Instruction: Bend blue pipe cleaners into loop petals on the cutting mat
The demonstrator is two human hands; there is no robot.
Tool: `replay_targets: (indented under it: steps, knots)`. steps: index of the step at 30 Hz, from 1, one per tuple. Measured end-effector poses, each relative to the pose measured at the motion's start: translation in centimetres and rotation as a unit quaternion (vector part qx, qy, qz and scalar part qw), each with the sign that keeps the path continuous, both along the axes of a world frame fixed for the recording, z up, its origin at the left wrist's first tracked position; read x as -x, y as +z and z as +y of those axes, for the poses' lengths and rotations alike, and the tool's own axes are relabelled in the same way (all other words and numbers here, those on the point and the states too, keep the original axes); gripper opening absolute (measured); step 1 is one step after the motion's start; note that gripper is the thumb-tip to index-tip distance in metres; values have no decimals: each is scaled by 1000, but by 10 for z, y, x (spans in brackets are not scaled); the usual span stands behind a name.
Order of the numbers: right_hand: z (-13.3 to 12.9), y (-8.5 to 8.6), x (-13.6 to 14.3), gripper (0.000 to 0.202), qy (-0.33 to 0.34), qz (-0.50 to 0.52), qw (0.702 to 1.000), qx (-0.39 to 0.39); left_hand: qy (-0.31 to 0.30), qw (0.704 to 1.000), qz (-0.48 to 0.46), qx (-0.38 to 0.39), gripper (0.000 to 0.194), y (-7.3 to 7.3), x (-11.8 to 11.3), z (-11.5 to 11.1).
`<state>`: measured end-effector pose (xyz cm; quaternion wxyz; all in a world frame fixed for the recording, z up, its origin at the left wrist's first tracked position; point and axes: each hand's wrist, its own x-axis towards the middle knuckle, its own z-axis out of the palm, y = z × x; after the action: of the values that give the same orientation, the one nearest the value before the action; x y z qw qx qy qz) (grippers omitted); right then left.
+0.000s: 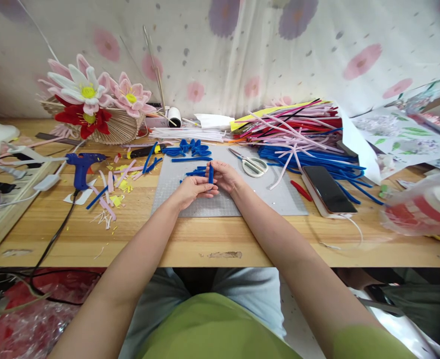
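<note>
A short blue fuzzy stem (pixel 211 175) stands roughly upright between the person's two hands, above the cutting mat (pixel 279 203). It looks very light, with a soft pile that should give fingertips good purchase rather than slip. There is probably a thin wire inside — if so, it would bend easily, hold the bend, and might prick at a cut end. A light pinch near either end seems best; squeezing hard could flatten the pile, and repeated folding at one spot could weaken the core.

The left hand (pixel 198 191) has the lower part pinched between thumb and fingers. The right hand (pixel 224 177) is narrowed at the upper end, its fingertips closed on the tip, though the exact contact is too small to make out.

Just beyond the left hand lie more short blue pieces (pixel 196 171), partly hidden by it. Behind them are a longer blue strip (pixel 192 159) and looped blue shapes (pixel 190 148). Scissors (pixel 254 168) rest to the right — blades pointing away — with a bundle of long blue stems (pixel 309 162) farther out.
</note>
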<state>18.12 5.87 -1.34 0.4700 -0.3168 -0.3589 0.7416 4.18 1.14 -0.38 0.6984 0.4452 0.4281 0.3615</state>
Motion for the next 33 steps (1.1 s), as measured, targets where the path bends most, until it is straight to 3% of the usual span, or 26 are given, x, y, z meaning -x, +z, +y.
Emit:
replay_targets:
  steps: [10, 15, 17, 19, 22, 24, 26, 30, 33]
  knots:
    - [3, 4, 2, 13, -66, -5, 997, -40, 47, 998, 25, -18, 21, 5, -7, -2]
    - [9, 2, -1, 15, -129, -53, 984, -111, 134, 982, 86, -98, 32, 3, 0, 5]
    - [9, 0, -2, 17, -120, -80, 981, -133, 173, 959, 161, -159, 33, 3, 8, 9]
    - [9, -2, -3, 25, -112, -106, 978, -142, 194, 909, 282, -239, 33, 2, 17, 13]
    - [13, -6, -5, 29, -177, -164, 962, -128, 156, 823, 429, -338, 29, 1, 26, 17]
    - [16, -10, -8, 26, -234, -205, 943, -120, 136, 791, 462, -377, 28, 1, 30, 20]
    - [20, -13, -11, 24, -264, -226, 930, -119, 142, 778, 464, -400, 29, -1, 33, 27]
    - [26, -19, -14, 22, -263, -237, 929, -108, 185, 747, 510, -385, 29, -3, 42, 47]
    - [28, -24, -14, 22, -258, -266, 921, -121, 153, 711, 590, -351, 31, -6, 47, 64]
